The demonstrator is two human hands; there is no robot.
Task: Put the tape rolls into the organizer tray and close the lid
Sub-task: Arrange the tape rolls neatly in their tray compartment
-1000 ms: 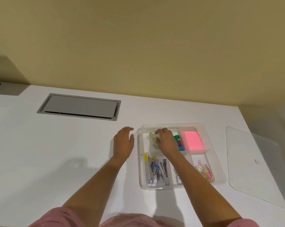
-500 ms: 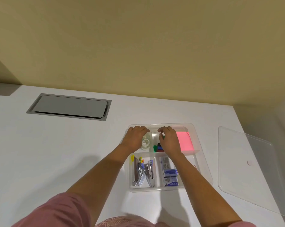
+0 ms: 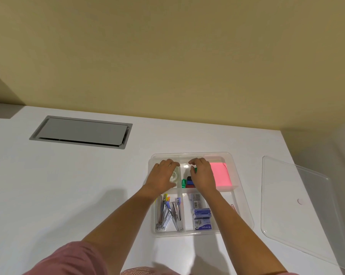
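The clear organizer tray [image 3: 245, 197] lies on the white table, right of centre. A clear tape roll [image 3: 174, 176] sits in the tray's back left compartment. My left hand [image 3: 162, 176] curls around it, with fingers on the far side and thumb on the near side. My right hand [image 3: 203, 175] is palm down over the back middle compartment, fingers bent. It covers part of the coloured clips [image 3: 188, 182], and a bit of green shows by its thumb. The clear lid [image 3: 298, 211] lies flat on the table to the right of the tray, apart from it.
The tray also holds pink sticky notes [image 3: 222, 175], metal staple removers [image 3: 169, 213] and blue staple boxes [image 3: 202, 215]. A grey cable hatch [image 3: 80, 132] is set into the table at the back left. The table's right edge runs just past the lid.
My left hand came off the table into the back left compartment and closed around the tape roll. My right hand shifted from that roll to the middle compartment.
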